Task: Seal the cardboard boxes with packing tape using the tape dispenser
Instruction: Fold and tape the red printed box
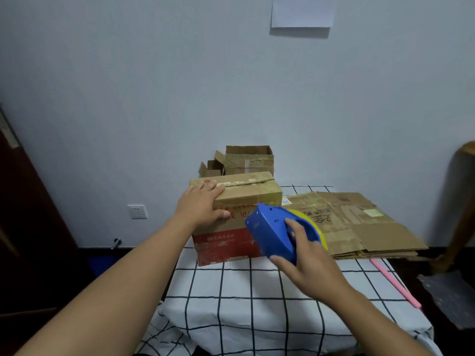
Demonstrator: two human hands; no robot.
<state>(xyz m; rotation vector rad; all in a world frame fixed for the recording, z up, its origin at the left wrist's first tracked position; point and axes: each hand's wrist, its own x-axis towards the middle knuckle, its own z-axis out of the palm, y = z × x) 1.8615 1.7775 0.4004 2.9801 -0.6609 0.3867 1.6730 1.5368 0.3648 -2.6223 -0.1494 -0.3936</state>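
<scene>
Box (246, 199) under left hand (200, 204), right hand (305, 263) gripping dispenser (272, 232)

We see a dim, bluish, evenly lit room with soft light seeming to come from above and in front, since the sheet of paper (303, 11) on the wall (128, 86) casts a faint shadow just below itself and the far left and right edges sink into near black. The right hand (305, 263) and the blue tape dispenser (275, 232) it grips are slightly smeared by motion blur, while the cardboard box (239, 209) stays fairly sharp. Wide-angle distortion bends the checked tablecloth (231, 304) lines and stretches our forearms at the lower corners, and there is no glare.
</scene>
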